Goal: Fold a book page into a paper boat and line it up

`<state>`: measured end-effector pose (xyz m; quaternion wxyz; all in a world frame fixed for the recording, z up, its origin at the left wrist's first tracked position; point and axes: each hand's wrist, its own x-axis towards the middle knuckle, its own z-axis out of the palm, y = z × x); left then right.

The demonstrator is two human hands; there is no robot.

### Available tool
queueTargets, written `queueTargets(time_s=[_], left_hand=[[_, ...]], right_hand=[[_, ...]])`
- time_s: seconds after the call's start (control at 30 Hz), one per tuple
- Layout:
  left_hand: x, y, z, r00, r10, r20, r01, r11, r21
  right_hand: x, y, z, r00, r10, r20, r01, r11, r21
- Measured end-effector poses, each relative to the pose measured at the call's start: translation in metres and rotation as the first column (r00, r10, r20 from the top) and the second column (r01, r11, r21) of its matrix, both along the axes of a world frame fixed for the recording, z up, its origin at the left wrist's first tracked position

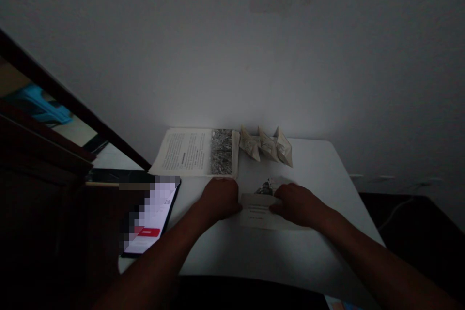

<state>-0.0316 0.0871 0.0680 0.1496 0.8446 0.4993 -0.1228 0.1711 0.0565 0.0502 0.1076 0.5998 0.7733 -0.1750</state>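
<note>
A printed sheet of paper (pixel 256 213), partly folded, lies on the white table in front of me. My left hand (pixel 221 198) is closed at the sheet's left edge, its thumb side against the paper. From the right, my right hand (pixel 296 203) pinches the same sheet, thumb on top of the folded flap. A dark picture shows on the paper just behind that flap. Three folded paper boats (pixel 267 145) stand in a row beyond my hands. To their left rests an open book (pixel 187 152) with a page of text and a grey photo.
At the left table edge lies a phone or tablet (pixel 156 218) with a lit screen. The white table (pixel 312 160) meets a grey wall (pixel 203 58) at the back. Dark furniture (pixel 39 203) stands left, and a cable (pixel 395 210) hangs at the right.
</note>
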Motion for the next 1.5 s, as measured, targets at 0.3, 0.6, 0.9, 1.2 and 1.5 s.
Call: queueTargets(time_s=[0.3,0.6,0.9,1.2,1.5], left_hand=[[0.033,-0.057,-0.014,0.934,-0.226,0.277,0.187,0.969,0.162],[0.041,-0.080,-0.059,0.893,-0.378,0.245,0.251,0.869,0.427],[0.041,-0.085,-0.067,0.888,-0.353,0.294,0.178,0.855,0.488],[0.041,-0.082,-0.062,0.887,-0.317,0.336,0.148,0.884,0.443],[0.041,-0.080,-0.058,0.897,-0.297,0.328,0.145,0.898,0.416]], right_hand=[[-0.001,0.000,0.001,1.000,0.007,0.013,-0.007,1.000,0.010],[0.001,0.001,-0.002,1.000,-0.001,0.024,0.000,1.000,0.027],[0.007,0.002,-0.001,0.997,-0.058,0.048,0.057,0.998,0.029],[0.011,0.004,-0.001,0.996,-0.080,0.049,0.080,0.997,0.013],[0.021,0.004,-0.003,0.992,-0.126,0.030,0.127,0.992,-0.014]])
